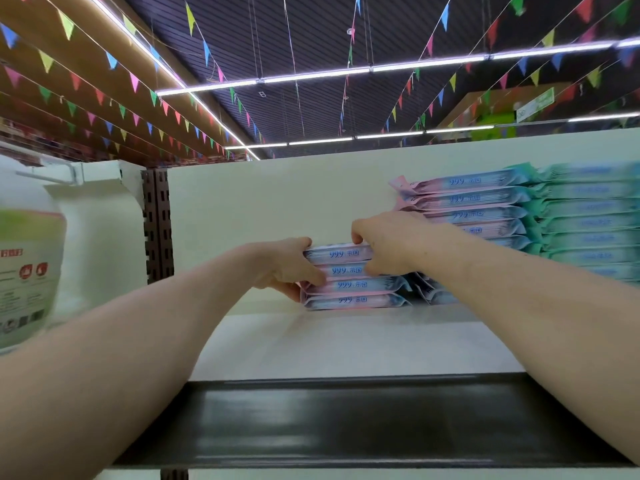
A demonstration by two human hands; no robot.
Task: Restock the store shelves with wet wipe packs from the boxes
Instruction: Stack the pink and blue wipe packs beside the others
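Wet wipe packs (351, 285), four stacked at the shelf (346, 344): my left hand (285, 268) grips their left end, my right hand (388, 245) pinches the upper ones.

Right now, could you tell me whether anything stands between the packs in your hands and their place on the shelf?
Nothing visible does. The left hand and right hand hold the small stack down at the shelf, close beside the taller stack.

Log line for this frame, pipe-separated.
phase: placing | left hand: grips wipe pack stack, left end | right hand: grips its top right | stack: four packs, low on shelf, beside taller pink stack
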